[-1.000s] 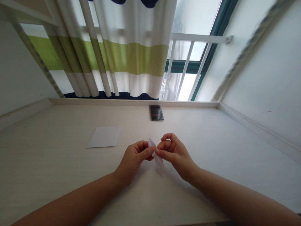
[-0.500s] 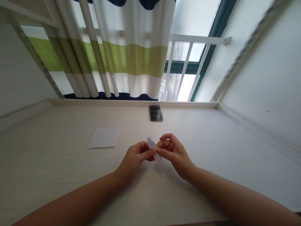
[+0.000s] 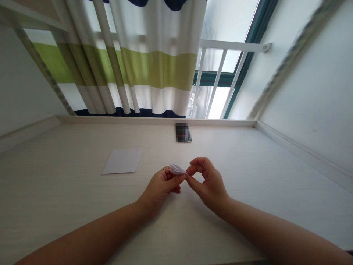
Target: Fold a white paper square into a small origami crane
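A small folded piece of white paper [image 3: 177, 169] is held just above the table, between my two hands. My left hand [image 3: 166, 181], with a ring on one finger, pinches it from the left with the thumb on the near side. At the paper's right tip, the thumb and index finger of my right hand [image 3: 205, 176] are pressed together. The fingertips partly hide the paper, so its exact folds cannot be made out. On the table to the left lies a flat sheet of white paper [image 3: 122, 161], apart from both hands.
The pale wooden table [image 3: 68, 191] has a raised rim at the back and sides. A dark, pixelated object [image 3: 182, 133] rests near the back rim. Behind are a striped curtain [image 3: 157, 70] and a white railing [image 3: 231, 45] before a window.
The folded paper has turned from a steep slant to lying nearly sideways, its loose layers now pointing left. My right hand has shifted slightly right, its fingers more curled.
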`<action>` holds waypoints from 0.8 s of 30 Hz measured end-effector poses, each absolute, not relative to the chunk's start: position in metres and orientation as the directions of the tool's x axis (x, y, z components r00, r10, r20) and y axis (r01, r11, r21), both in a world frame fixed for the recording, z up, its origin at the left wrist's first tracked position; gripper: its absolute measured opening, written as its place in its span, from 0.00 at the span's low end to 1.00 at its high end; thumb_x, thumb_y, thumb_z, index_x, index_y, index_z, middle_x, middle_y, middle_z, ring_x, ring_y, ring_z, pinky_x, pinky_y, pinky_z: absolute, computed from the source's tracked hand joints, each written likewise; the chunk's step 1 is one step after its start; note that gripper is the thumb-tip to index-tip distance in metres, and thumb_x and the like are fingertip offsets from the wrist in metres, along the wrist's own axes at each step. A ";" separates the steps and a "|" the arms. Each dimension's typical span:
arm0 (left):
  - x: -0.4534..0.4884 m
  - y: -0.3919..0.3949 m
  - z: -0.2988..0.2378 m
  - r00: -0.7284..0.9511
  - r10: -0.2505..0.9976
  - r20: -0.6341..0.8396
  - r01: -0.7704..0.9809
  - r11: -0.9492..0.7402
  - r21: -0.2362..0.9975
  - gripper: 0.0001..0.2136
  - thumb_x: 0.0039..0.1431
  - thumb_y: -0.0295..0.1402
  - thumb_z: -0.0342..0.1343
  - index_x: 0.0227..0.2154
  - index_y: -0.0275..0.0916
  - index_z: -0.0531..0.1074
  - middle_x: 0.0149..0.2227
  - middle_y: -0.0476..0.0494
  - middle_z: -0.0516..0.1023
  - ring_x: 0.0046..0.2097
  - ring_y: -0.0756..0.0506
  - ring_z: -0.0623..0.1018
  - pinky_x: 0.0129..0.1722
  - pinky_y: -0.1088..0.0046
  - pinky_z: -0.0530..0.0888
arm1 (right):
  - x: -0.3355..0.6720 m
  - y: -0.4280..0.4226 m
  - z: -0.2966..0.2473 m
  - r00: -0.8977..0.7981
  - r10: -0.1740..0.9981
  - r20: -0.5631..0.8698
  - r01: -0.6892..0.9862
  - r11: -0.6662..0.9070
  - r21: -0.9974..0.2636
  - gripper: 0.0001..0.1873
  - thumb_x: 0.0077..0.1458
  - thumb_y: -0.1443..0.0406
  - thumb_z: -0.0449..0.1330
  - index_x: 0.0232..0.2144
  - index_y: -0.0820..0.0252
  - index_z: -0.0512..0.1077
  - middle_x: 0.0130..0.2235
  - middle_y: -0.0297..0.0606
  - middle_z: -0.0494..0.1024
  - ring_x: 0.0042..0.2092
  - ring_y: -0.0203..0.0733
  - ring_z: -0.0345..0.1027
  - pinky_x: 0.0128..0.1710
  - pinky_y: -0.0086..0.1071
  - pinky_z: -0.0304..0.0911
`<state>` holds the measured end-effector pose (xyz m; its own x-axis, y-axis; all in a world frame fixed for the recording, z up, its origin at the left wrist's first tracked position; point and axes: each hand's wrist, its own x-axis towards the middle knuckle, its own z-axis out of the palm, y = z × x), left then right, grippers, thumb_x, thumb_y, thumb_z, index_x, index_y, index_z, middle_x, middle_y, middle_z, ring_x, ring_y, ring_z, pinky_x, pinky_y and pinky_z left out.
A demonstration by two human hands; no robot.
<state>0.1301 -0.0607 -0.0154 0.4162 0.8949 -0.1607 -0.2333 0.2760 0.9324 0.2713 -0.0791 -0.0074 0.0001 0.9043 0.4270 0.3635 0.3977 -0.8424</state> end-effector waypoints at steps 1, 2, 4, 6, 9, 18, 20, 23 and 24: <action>0.131 -0.062 -0.015 0.406 0.899 -0.165 -0.192 0.260 0.946 0.10 0.44 0.36 0.59 0.24 0.35 0.68 0.22 0.52 0.68 0.24 0.54 0.66 0.27 0.77 0.64 | 0.272 -0.080 -0.007 0.004 0.885 0.466 0.440 0.417 -0.795 0.14 0.44 0.70 0.57 0.34 0.56 0.58 0.26 0.31 0.70 0.28 0.35 0.65 0.27 0.29 0.61; 0.131 -0.063 -0.014 0.403 0.900 -0.163 -0.160 0.245 0.956 0.10 0.44 0.37 0.58 0.24 0.35 0.69 0.22 0.51 0.68 0.24 0.53 0.66 0.27 0.76 0.64 | 0.273 -0.081 -0.007 0.001 0.861 0.509 0.514 0.437 -0.738 0.14 0.45 0.71 0.56 0.34 0.56 0.58 0.26 0.31 0.70 0.27 0.35 0.65 0.25 0.28 0.60; 0.131 -0.064 -0.012 0.408 0.903 -0.133 -0.130 0.202 0.971 0.10 0.45 0.37 0.57 0.25 0.35 0.70 0.24 0.50 0.69 0.25 0.53 0.67 0.28 0.76 0.65 | 0.275 -0.081 -0.007 -0.052 0.784 0.618 0.638 0.502 -0.584 0.14 0.45 0.72 0.54 0.36 0.56 0.58 0.26 0.31 0.70 0.27 0.36 0.64 0.24 0.28 0.59; 0.132 -0.065 -0.011 0.406 0.909 -0.099 -0.132 0.166 0.977 0.09 0.46 0.37 0.57 0.26 0.35 0.71 0.25 0.50 0.70 0.26 0.53 0.68 0.29 0.76 0.65 | 0.277 -0.080 -0.006 -0.187 0.671 0.718 0.704 0.601 -0.378 0.12 0.46 0.73 0.52 0.35 0.58 0.59 0.25 0.33 0.70 0.27 0.36 0.63 0.27 0.30 0.59; 0.132 -0.065 -0.012 0.382 0.920 -0.083 -0.136 0.145 0.980 0.10 0.46 0.38 0.56 0.22 0.34 0.70 0.22 0.50 0.70 0.25 0.52 0.68 0.29 0.76 0.65 | 0.279 -0.076 -0.002 -0.464 0.522 0.715 0.691 0.719 -0.076 0.06 0.51 0.74 0.48 0.30 0.60 0.61 0.23 0.34 0.68 0.26 0.36 0.59 0.28 0.31 0.57; 0.130 -0.055 -0.019 0.362 0.927 -0.098 -0.279 0.208 0.937 0.08 0.49 0.36 0.53 0.23 0.35 0.66 0.22 0.51 0.67 0.25 0.54 0.66 0.28 0.77 0.64 | 0.273 -0.083 0.010 -0.724 0.445 0.526 0.537 0.843 0.026 0.10 0.55 0.71 0.46 0.40 0.64 0.62 0.34 0.43 0.71 0.36 0.41 0.62 0.37 0.38 0.58; 0.127 -0.052 -0.017 0.355 0.927 -0.120 -0.247 0.216 0.945 0.09 0.49 0.36 0.52 0.22 0.35 0.65 0.21 0.52 0.66 0.23 0.54 0.65 0.26 0.78 0.64 | 0.279 -0.083 0.011 -0.667 0.449 0.594 0.479 0.870 -0.118 0.11 0.53 0.69 0.50 0.40 0.64 0.61 0.34 0.43 0.71 0.37 0.41 0.62 0.37 0.38 0.60; 0.124 -0.051 -0.016 0.409 0.900 -0.151 -0.179 0.242 0.954 0.10 0.48 0.37 0.53 0.22 0.35 0.64 0.20 0.52 0.66 0.21 0.54 0.65 0.24 0.78 0.64 | 0.290 -0.077 0.011 -0.575 0.474 0.667 0.494 0.851 -0.179 0.13 0.52 0.74 0.48 0.41 0.62 0.62 0.34 0.43 0.70 0.38 0.41 0.62 0.36 0.38 0.61; 0.124 -0.051 -0.017 0.432 0.888 -0.155 -0.163 0.246 0.955 0.10 0.48 0.38 0.53 0.22 0.35 0.64 0.20 0.52 0.66 0.21 0.54 0.66 0.24 0.77 0.64 | 0.293 -0.074 0.011 -0.589 0.477 0.652 0.509 0.846 -0.159 0.15 0.52 0.74 0.47 0.42 0.61 0.62 0.36 0.44 0.69 0.39 0.42 0.62 0.37 0.39 0.61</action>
